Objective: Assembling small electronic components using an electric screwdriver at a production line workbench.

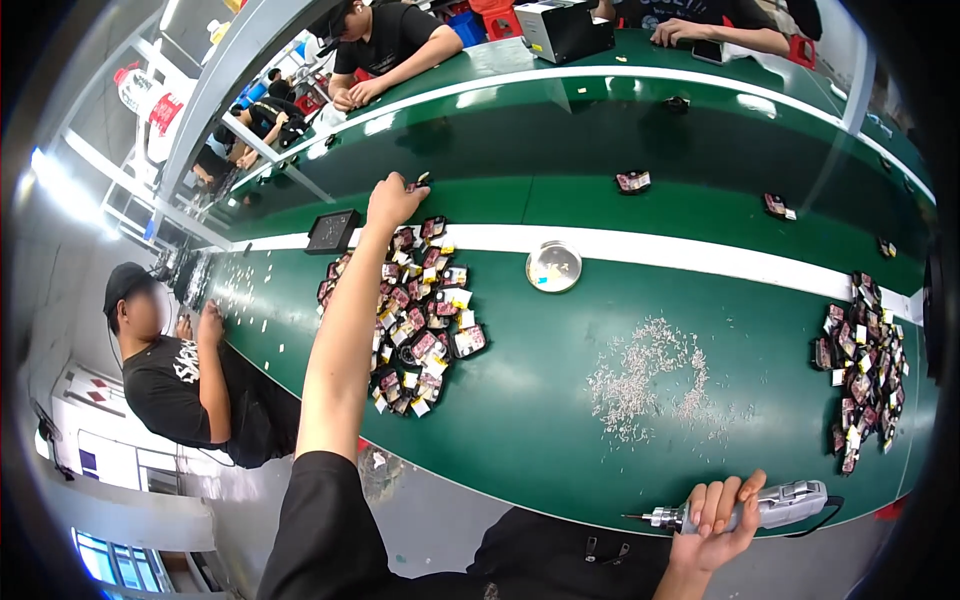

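My left hand (394, 203) reaches far forward over the belt, past the white strip. Its fingers are closed at a small black device (420, 182), partly hidden by the hand. Just below the wrist lies a heap of similar black devices (428, 347) with reddish faces, white tags and yellow bits. My right hand (720, 512) wraps round a grey electric screwdriver (792, 502) at the table's near edge; its bit points left and a black cord trails from its rear. Between the two hands, many tiny silver screws (640, 385) lie loose on the green tabletop (520, 400).
A round metal dish (554, 267) and a black tray (332, 232) stand by the white strip (660, 246). Another device heap (866, 370) sits at the right. Single devices (632, 182) lie spaced along the green belt (560, 195). Co-workers sit at left (200, 380) and across (395, 45).
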The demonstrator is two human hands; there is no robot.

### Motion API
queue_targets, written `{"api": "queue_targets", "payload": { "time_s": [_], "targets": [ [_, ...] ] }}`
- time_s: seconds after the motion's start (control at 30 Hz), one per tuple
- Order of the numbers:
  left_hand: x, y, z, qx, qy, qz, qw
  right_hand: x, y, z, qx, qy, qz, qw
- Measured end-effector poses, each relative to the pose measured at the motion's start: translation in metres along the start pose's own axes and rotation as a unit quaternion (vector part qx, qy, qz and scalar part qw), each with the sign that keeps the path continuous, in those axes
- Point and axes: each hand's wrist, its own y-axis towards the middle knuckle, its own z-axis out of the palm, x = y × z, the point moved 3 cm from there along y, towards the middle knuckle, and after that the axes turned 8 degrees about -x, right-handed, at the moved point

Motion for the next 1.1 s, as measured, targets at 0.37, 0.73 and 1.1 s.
{"api": "queue_targets", "payload": {
  "time_s": [0.37, 0.73, 1.1],
  "targets": [
    [-0.093, -0.109, -0.069, 0.025, -0.222, 0.195, 0.955, 0.007, -0.002, 0.002, 0.003, -0.007, 0.009, 1.0],
    [-0.176, -0.362, -0.144, 0.209, -0.366, 0.367, 0.829, -0.016, -0.032, 0.011, 0.098, -0.02, 0.11, 0.989],
    [-0.192, -0.384, -0.139, 0.118, -0.337, 0.379, 0.854, -0.062, -0.089, 0.016, 0.028, -0.136, 0.178, 0.974]
  ]
}}
